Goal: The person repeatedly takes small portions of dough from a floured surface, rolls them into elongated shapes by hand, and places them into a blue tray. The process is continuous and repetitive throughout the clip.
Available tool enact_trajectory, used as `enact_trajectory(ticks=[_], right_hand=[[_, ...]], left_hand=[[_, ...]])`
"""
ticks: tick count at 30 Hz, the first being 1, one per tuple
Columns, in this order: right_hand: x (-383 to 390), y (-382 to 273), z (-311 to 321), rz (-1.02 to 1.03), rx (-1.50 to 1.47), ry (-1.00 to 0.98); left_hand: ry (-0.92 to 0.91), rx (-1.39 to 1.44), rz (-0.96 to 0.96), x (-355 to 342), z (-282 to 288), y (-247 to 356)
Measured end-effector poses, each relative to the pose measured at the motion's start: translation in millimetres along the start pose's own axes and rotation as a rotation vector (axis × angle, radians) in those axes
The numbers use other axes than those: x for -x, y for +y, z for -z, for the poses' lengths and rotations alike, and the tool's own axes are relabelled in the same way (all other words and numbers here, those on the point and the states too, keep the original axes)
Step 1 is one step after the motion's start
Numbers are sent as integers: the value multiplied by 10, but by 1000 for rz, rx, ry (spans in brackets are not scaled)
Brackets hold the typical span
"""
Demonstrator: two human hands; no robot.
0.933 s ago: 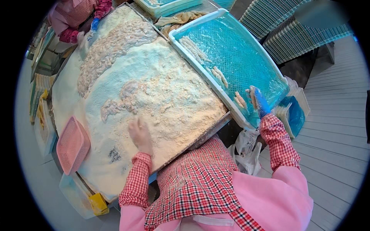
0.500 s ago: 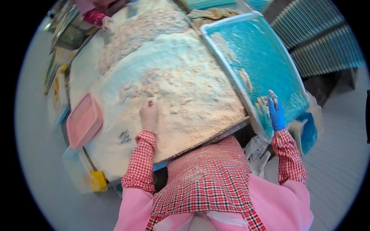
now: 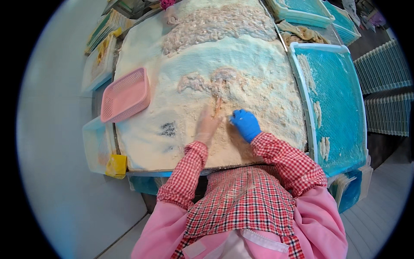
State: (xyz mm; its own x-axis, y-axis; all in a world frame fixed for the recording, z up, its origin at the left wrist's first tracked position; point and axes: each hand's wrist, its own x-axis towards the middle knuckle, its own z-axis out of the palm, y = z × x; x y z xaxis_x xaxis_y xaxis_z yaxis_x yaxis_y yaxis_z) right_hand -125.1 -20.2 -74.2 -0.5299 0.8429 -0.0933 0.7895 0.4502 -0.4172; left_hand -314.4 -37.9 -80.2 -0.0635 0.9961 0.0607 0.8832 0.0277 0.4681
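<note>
we see some strips (image 3: 318,114) on the tray (image 3: 340,95), heaps (image 3: 224,75) left; grip of left hand (image 3: 208,124), right hand (image 3: 246,124): unclear.

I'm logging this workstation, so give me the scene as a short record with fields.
Left hand: blurred, low over or touching the pale powder; hold unclear
Right hand: blue glove, fingers curled, beside the left; hold unclear
Beyond hands: small clumps; farther off, large pile of pale strips
Right side: blue mesh tray, white-rimmed, coated pieces inside
Left side: pink perforated basket
Far left: co-worker's hand near the pile
</note>
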Motion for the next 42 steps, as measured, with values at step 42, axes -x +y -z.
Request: enact_trajectory(ticks=[42], right_hand=[[650,320,538,-4,64,303]], left_hand=[[-183,-319,-188,304,61,640]])
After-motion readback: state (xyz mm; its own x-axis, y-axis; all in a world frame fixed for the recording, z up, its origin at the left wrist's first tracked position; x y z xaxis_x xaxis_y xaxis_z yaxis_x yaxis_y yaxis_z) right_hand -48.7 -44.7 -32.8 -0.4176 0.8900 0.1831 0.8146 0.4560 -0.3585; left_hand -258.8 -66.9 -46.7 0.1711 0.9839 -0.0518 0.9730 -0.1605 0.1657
